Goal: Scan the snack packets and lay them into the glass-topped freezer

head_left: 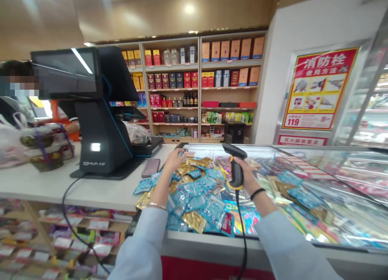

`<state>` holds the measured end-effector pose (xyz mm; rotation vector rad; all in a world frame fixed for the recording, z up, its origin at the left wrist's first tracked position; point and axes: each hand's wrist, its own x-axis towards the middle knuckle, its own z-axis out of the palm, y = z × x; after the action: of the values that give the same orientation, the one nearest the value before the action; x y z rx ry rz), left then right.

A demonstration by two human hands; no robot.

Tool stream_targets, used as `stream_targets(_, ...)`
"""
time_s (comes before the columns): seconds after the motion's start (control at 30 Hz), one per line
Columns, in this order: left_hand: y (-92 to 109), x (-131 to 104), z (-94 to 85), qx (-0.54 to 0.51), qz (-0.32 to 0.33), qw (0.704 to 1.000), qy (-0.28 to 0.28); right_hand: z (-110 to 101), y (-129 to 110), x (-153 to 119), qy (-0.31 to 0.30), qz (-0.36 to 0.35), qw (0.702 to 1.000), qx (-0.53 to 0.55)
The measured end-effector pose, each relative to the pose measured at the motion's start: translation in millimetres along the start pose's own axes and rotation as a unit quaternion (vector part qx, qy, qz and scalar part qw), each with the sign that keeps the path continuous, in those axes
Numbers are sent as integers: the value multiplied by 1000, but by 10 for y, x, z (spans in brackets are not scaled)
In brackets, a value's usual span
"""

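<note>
My right hand (247,175) is wrapped round the grip of a black and yellow barcode scanner (236,173), whose head points left over the goods. A black cable hangs from the scanner's base. My left hand (174,161) reaches to the far left part of a pile of snack packets; its fingers are curled, with a small bluish bit at the tips that I cannot make out. The pile holds several blue packets (190,191) and gold packets (194,221), spread on the glass top of a freezer (209,237). One red-cornered packet (227,223) lies at the near edge.
On the white counter (103,187) to the left stand a cash register (103,138), a phone (150,167) and fruit tubs (45,150). A person is partly visible behind the register. More packets (303,195) lie on the glass at right. Shelves (200,90) of boxes line the back.
</note>
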<state>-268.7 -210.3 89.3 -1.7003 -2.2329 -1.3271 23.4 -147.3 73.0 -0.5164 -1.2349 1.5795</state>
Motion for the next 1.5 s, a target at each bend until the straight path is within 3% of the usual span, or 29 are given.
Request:
stream_targets(0.13,-379,119,-31,-11,-24,999,35,234,216,230,-64,0,998,-18)
stream_targets(0.3,-558,69,-22,6,-57,997,56,257,456,339,-75,34,996,-24)
stream_targets(0.4,-552,0,-15,44,-65,996,48,216,528,344,-65,42,997,-20)
stream_targets(0.5,-513,-59,59,108,-48,993,-6,177,574,348,-63,48,997,-17)
stream_targets(0.7,-374,-154,274,281,-24,955,-88,179,677,319,-66,54,996,-39)
stream_targets(0.83,-268,-203,352,312,-19,944,-102,195,718,300,-60,63,995,-45)
stream_targets(1.07,-268,-194,297,269,1,962,-56,193,693,298,-67,44,996,-35)
stream_targets(1.23,-397,-79,164,125,24,992,24,177,678,300,-84,38,995,-38)
stream_targets(1.33,-460,-11,164,51,76,993,77,180,666,288,-88,28,994,-58)
stream_targets(1.5,-438,3,227,7,114,986,119,223,635,253,-99,4,990,-103)
